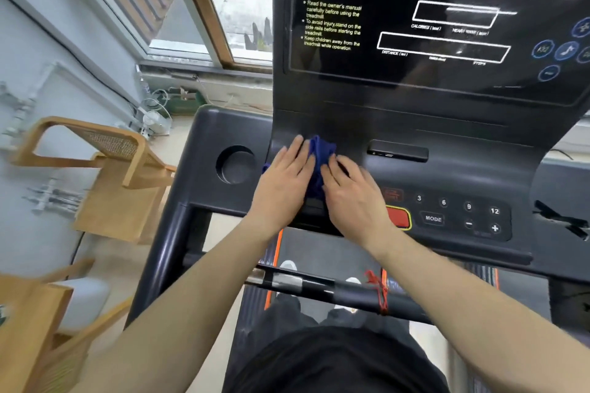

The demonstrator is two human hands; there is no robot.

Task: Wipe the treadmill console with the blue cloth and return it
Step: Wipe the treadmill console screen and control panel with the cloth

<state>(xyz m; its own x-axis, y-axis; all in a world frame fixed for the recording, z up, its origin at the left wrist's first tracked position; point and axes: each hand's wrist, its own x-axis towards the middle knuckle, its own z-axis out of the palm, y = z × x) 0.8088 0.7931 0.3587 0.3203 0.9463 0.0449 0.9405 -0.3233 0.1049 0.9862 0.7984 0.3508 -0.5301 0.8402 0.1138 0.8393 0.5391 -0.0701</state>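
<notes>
The black treadmill console [447, 143] fills the upper right, with a dark screen above and a button panel below. A bunched blue cloth [320, 153] lies on the console's lower left shelf. My left hand [284, 183] presses flat on the cloth's left side, a blue corner showing beyond its thumb. On the cloth's right side rests my right hand [352, 195], fingers closed on the fabric. Most of the cloth is hidden under both hands.
A round cup holder [234, 164] sits left of the hands. A red stop button [399, 217] and MODE keys [433, 218] lie to the right. A handlebar [319, 289] crosses below. Wooden chairs [105, 169] stand at left under a window [191, 9].
</notes>
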